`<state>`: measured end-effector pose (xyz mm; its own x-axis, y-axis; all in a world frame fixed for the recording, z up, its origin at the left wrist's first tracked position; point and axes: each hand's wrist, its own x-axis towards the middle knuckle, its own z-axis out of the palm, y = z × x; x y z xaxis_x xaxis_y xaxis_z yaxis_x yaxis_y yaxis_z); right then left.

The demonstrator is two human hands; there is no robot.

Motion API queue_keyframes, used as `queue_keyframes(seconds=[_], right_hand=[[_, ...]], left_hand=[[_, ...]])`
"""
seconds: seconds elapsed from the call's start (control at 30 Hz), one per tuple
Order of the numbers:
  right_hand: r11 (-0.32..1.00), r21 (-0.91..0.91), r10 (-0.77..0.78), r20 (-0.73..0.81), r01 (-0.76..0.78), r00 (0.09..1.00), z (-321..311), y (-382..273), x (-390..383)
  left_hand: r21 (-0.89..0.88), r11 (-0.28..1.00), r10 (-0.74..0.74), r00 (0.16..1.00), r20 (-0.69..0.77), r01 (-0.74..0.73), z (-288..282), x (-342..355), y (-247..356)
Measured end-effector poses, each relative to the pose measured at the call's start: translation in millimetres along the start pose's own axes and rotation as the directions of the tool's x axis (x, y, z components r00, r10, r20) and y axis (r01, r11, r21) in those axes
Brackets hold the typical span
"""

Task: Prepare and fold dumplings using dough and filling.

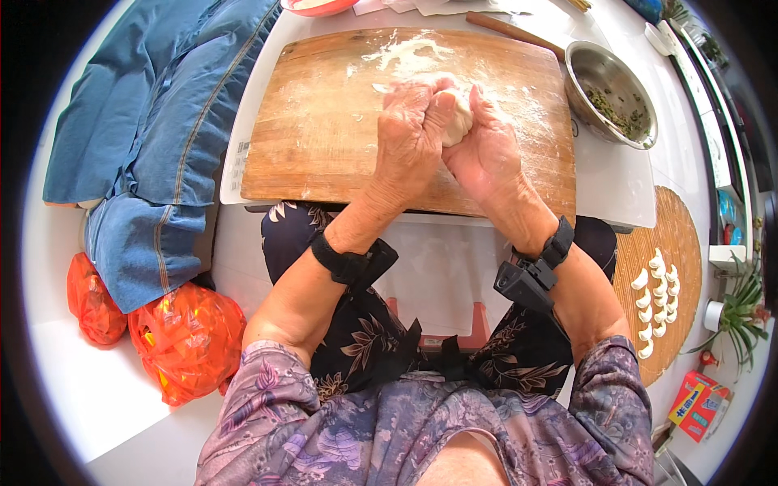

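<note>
A pale lump of dough [459, 125] is held between my two hands above the far half of a wooden board [316, 121]. My left hand [408, 134] closes over its left side with bent fingers. From the right, my right hand [486, 154] cups it, palm against the dough and thumb pointing away from me. Much of the dough is hidden by the hands. White flour [409, 53] is scattered over the board, thickest just beyond my hands.
Right of the board stands a metal bowl [587, 69] with chopped green filling; a rolling pin [515, 35] lies beyond. Several dumplings [660, 296] sit on a round brown mat [685, 243]. Orange bags [186, 344] and blue denim cloth [162, 105] are on the left.
</note>
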<state>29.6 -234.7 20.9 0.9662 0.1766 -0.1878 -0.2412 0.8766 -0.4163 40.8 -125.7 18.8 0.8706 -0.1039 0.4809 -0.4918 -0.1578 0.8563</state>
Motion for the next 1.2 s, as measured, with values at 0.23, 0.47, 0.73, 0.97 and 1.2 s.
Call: queue_keyframes(seconds=[0.23,0.47,0.73,0.97,1.2], right_hand=[[1.0,0.002,0.022,-0.089,-0.022,0.996,-1,-2,-1],[0.99,-0.136,-0.028,-0.021,0.024,0.999,12,-7,-4],[0.991,-0.03,-0.128,0.034,0.129,0.991,-11,12,5],[0.99,-0.074,-0.119,0.061,0.123,0.991,3,-9,-2],[0.997,-0.073,-0.01,0.061,0.015,0.998,1,-9,-1]], left_hand=[[0.299,0.868,0.362,0.917,0.169,-0.398,3,2,-7],[0.358,0.828,0.428,0.899,0.094,-0.432,-4,7,-10],[0.016,0.99,-0.14,0.99,-0.033,0.14,13,-3,-4],[0.293,0.905,0.299,0.951,0.08,-0.309,2,7,-11],[0.187,0.932,0.289,0.949,0.131,-0.309,2,7,-6]])
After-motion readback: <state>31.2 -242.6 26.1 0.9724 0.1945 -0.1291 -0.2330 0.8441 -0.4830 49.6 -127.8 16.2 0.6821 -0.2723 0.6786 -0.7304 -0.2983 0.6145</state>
